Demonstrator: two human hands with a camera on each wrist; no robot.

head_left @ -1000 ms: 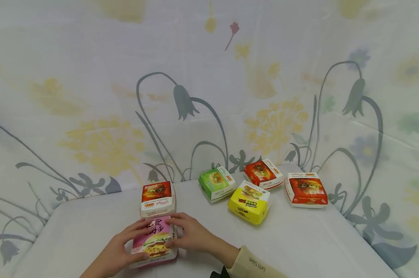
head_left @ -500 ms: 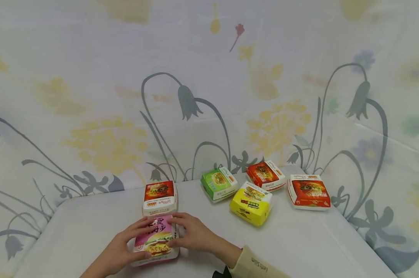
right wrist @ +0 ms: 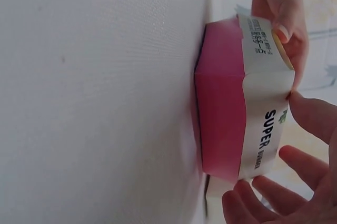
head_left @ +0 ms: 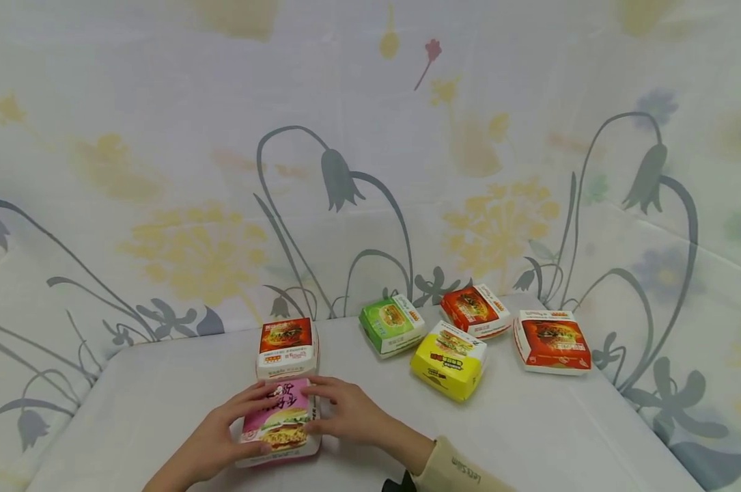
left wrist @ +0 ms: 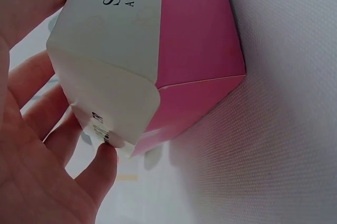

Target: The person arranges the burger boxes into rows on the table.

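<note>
A pink and white burger box (head_left: 279, 418) rests on the table, held between both hands. My left hand (head_left: 213, 437) lies along its left side, fingers over the top edge and thumb near the front corner. From the right, my right hand (head_left: 358, 418) holds the box with thumb and fingertips at its top edge. The left wrist view shows the box's white lid (left wrist: 105, 77) with the left fingers and thumb round it. In the right wrist view the right fingertips touch the lid's side (right wrist: 263, 124). The box is closed.
Just behind the pink box is a red and white box (head_left: 287, 347). Farther right stand a green box (head_left: 393, 325), a yellow box (head_left: 449, 361) and two more red boxes (head_left: 476, 311) (head_left: 552, 342). A flowered cloth backs the white table (head_left: 161, 389).
The head view has shifted slightly, so the whole scene lies a little farther right in it. Both hands keep their hold on the pink box, with no clear movement against the table.
</note>
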